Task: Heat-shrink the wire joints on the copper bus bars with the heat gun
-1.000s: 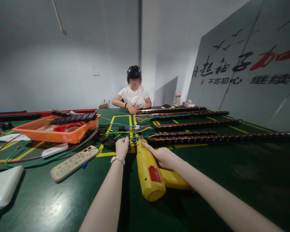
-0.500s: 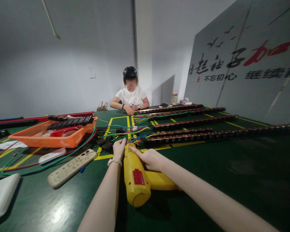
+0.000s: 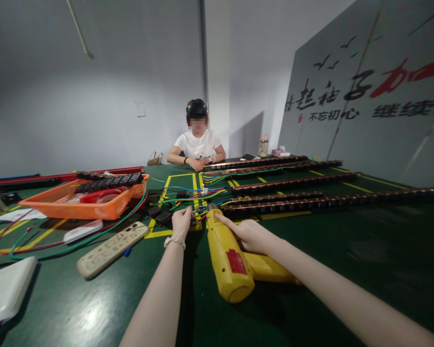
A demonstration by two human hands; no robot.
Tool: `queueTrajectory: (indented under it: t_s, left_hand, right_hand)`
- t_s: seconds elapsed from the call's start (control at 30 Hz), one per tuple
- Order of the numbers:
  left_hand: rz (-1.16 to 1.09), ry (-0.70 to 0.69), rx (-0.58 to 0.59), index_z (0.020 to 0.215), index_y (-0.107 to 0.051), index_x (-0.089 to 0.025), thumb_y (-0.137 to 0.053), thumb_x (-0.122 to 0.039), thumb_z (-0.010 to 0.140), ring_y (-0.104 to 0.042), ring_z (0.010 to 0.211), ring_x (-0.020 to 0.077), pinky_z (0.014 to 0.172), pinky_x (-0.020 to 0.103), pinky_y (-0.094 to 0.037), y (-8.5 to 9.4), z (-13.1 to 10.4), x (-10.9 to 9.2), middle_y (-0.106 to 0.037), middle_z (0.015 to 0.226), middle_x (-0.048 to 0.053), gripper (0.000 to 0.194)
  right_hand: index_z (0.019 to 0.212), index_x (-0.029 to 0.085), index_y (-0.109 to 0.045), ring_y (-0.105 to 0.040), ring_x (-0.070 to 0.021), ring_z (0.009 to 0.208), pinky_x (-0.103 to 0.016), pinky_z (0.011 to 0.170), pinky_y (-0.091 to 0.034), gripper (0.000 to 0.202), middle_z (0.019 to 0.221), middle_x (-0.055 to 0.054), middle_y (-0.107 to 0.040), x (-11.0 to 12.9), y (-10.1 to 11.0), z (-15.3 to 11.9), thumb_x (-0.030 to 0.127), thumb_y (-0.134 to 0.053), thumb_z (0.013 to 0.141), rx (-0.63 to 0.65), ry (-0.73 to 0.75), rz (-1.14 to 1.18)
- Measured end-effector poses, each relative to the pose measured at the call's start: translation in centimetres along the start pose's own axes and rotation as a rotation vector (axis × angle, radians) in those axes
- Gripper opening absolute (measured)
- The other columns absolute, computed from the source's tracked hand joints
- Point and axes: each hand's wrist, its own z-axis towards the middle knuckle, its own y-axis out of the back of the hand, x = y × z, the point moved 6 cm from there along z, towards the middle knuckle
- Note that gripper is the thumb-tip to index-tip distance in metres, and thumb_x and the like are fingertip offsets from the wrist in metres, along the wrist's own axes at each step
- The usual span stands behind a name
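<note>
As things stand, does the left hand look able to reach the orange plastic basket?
Probably yes: nothing tall stands between the left hand and the basket, mainly low black plastic connectors, though the hand seems occupied with thin coloured wires.

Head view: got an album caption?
The right hand points a yellow, pistol-shaped heat gun at thin multicoloured wires beside the left hand.

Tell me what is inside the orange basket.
In the orange basket, a black segmented strip lies on top; a red item shows in front of it. The strip and the basket's front wall hide part of what lies lower, so nothing more can be told there.
</note>
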Motion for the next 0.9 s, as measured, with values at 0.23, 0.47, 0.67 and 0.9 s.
queueTrajectory:
  t_s: [0.23,0.47,0.67,0.9]
  left_hand:
    - [-0.016,-0.016,-0.006,0.045,-0.055,-0.015,-0.047,-0.050,0.070,-0.045,0.050,0.0136,0.054,0.025,-0.031,-0.1,0.0,-0.1,-0.048,0.043,0.000,0.043]
    - [0.000,-0.026,-0.033,0.046,-0.056,-0.015,-0.047,-0.048,0.070,-0.047,0.051,0.0142,0.054,0.024,-0.032,0.0,0.0,-0.2,-0.050,0.044,0.001,0.042]
    - [-0.013,0.009,-0.005,0.047,-0.053,-0.014,-0.048,-0.054,0.067,-0.038,0.050,0.0113,0.049,0.023,-0.026,-0.1,0.3,0.4,-0.040,0.043,-0.002,0.046]
    - [-0.044,-0.022,0.026,0.051,-0.056,-0.013,-0.048,-0.055,0.067,-0.038,0.053,0.0115,0.051,0.022,-0.029,-0.2,0.6,0.6,-0.044,0.048,-0.001,0.046]
  right_hand:
    - [0.144,0.012,-0.006,-0.061,-0.0226,0.063,-0.027,0.053,-0.033,0.085,0.073,-0.008,-0.066,-0.1,0.0,-0.2,0.010,-0.048,0.070,0.017,-0.015,-0.023]
    - [0.144,0.011,-0.004,-0.061,-0.0222,0.063,-0.027,0.054,-0.035,0.087,0.076,-0.008,-0.068,1.8,-0.2,1.5,0.009,-0.048,0.069,0.025,0.039,-0.005]
    - [0.144,0.012,-0.005,-0.062,-0.0226,0.067,-0.028,0.056,-0.036,0.088,0.083,-0.008,-0.068,3.9,-0.6,3.3,0.014,-0.051,0.068,-0.033,0.099,0.043]
    - [0.144,0.011,-0.003,-0.061,-0.0228,0.067,-0.028,0.057,-0.037,0.088,0.082,-0.007,-0.068,4.1,-0.5,3.4,0.015,-0.051,0.071,-0.015,0.096,0.053]
